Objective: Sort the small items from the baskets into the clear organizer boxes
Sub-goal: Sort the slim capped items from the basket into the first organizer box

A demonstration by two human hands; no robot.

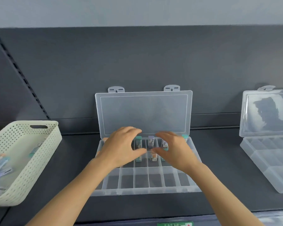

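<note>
A clear organizer box [142, 191] lies open in the middle of the dark shelf, its lid [144, 111] leaning on the back panel. Several small capped items stand in its back and middle rows, among them a purple-topped one [151, 141] and an orange one [153, 156]. The front row holds nothing. My left hand [121, 147] curls round a teal-topped item [138, 139] in the back row. My right hand [175, 150] pinches another small item [164, 143] between fingers and thumb. A cream perforated basket [44, 150] at the left holds more small items [0, 163].
A second clear organizer box [268, 168] lies open at the right, its compartments bare, its lid [266, 111] up against the back panel. The shelf's front edge runs along the bottom, with a green label [175, 224] below it.
</note>
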